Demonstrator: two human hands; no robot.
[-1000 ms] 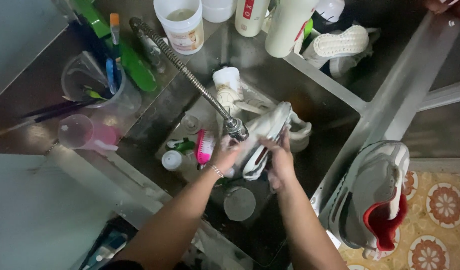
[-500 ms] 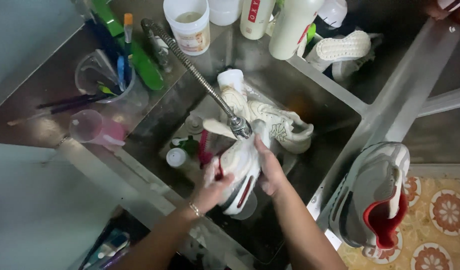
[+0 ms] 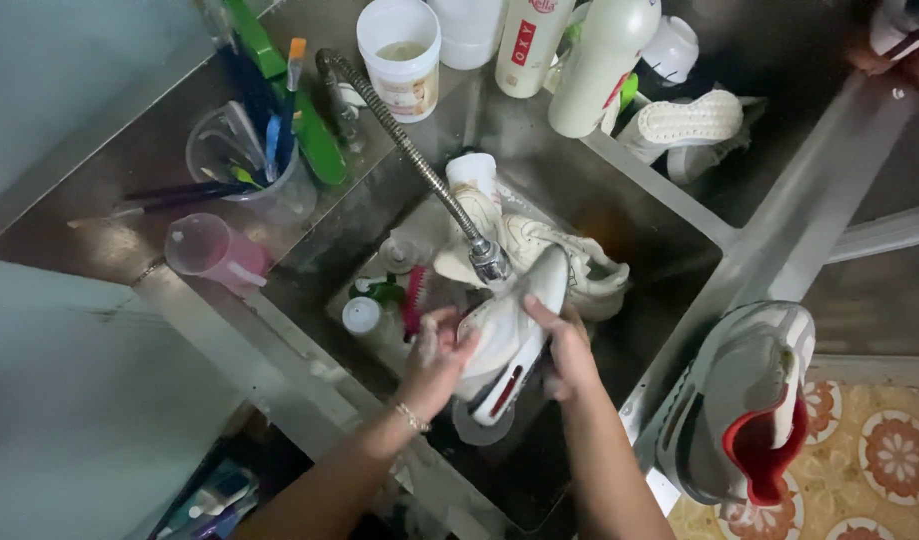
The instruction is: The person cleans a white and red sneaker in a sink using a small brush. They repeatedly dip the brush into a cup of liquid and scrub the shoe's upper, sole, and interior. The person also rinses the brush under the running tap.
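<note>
Hands clasp one white sneaker [image 3: 504, 335] over the sink [image 3: 619, 215]: your left hand [image 3: 437, 358] and right hand [image 3: 564, 345] hold it under the faucet head [image 3: 489, 262], so water reaches it.

One head-worn view only, looking steeply down from above into a steel sink [image 3: 669, 215]; it sits fairly near, both forearms entering from the bottom edge; the frame reaches left to the counter [image 3: 99, 215], right to tiled floor [image 3: 879, 460].
</note>
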